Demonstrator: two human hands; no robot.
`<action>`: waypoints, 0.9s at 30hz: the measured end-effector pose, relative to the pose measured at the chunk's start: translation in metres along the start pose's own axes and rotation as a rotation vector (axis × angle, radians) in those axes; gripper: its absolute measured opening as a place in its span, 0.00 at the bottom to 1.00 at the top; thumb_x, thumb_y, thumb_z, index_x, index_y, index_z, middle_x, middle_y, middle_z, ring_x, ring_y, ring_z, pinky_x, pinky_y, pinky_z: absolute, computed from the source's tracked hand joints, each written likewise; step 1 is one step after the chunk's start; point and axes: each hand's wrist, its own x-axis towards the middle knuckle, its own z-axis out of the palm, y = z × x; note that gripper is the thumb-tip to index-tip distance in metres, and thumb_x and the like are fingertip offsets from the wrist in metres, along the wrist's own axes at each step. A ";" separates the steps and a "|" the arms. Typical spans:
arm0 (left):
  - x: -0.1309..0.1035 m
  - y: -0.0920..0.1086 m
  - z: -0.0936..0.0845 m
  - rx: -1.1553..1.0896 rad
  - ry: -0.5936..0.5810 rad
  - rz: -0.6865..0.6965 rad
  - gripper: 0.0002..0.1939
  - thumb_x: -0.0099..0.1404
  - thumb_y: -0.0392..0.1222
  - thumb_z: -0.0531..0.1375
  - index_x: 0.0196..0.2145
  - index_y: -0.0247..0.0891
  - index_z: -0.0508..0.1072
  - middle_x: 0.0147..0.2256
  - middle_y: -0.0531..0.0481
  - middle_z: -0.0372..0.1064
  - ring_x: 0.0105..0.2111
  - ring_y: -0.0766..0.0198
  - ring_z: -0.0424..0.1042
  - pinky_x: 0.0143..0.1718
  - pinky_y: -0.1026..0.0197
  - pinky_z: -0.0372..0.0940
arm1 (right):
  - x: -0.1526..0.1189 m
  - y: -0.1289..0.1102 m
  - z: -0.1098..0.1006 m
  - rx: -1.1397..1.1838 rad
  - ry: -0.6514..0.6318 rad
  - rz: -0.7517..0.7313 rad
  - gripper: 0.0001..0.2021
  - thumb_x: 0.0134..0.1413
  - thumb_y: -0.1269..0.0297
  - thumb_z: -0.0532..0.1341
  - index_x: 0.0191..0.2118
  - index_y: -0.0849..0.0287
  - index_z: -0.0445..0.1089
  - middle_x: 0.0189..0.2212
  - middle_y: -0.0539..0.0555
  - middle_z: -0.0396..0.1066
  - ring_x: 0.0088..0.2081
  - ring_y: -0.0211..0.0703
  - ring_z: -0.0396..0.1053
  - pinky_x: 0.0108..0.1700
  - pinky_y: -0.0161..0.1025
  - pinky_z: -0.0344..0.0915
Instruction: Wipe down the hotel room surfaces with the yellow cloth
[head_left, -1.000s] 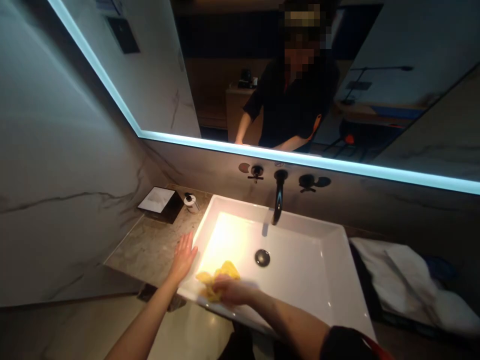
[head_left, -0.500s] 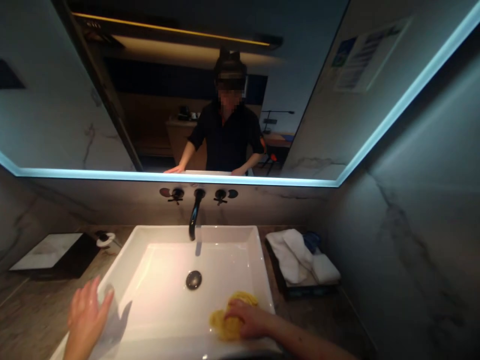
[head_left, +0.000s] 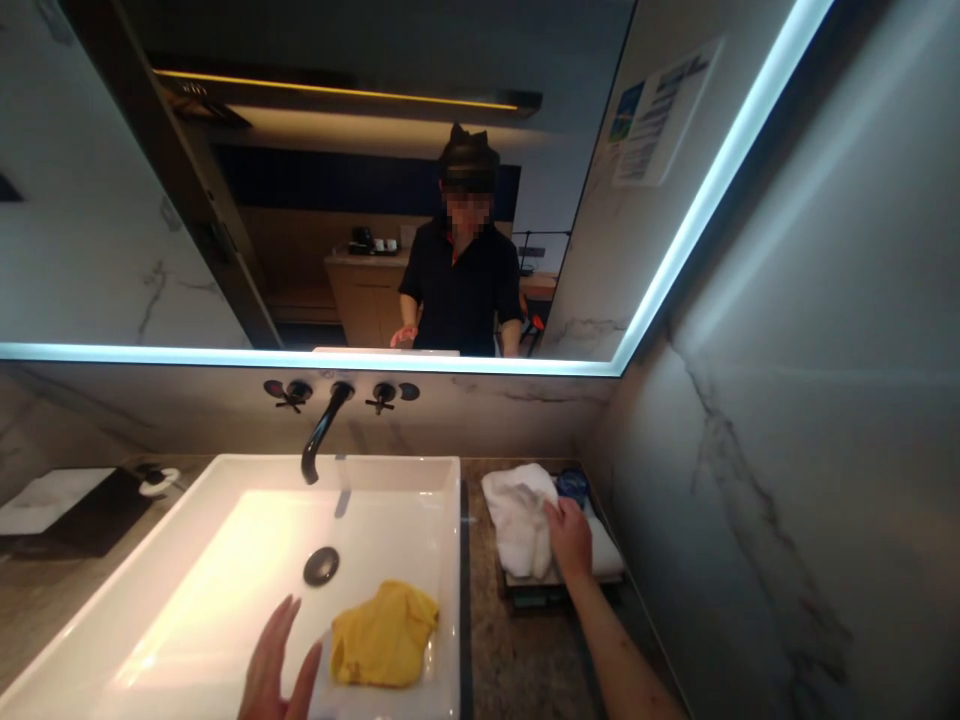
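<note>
A crumpled yellow cloth (head_left: 384, 636) lies on the floor of the white rectangular sink (head_left: 450, 520), towards its right side. My left hand (head_left: 279, 665) hovers over the basin to the left of the cloth, fingers and thumb spread, holding nothing. Over to the right, my right hand (head_left: 568, 535) is closed on a white towel (head_left: 523, 515) that lies on a dark tray (head_left: 517, 592); its fingertips are partly hidden by the towel. Behind the hand, a second white folded cloth (head_left: 604, 548) and a dark blue item (head_left: 572, 485) share the tray.
A black curved faucet (head_left: 322, 440) juts from the wall above the drain (head_left: 321, 566), between two cross handles. On the left counter stand a dark box (head_left: 97, 525) and a small white item (head_left: 159, 484). A lit mirror (head_left: 360, 300) spans the back wall.
My right hand has let go of the yellow cloth and moved right onto the white towel. My left hand has left the sink's left rim and moved over the basin. The view has shifted right.
</note>
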 end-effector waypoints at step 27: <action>-0.017 0.209 0.040 -0.489 -1.145 -0.047 0.18 0.45 0.34 0.59 0.37 0.36 0.76 0.34 0.51 0.74 0.36 0.59 0.69 0.36 0.63 0.58 | -0.236 -0.052 -0.085 0.458 -0.401 0.229 0.25 0.45 0.55 0.62 0.51 0.54 0.71 0.45 0.59 0.75 0.44 0.53 0.73 0.47 0.43 0.69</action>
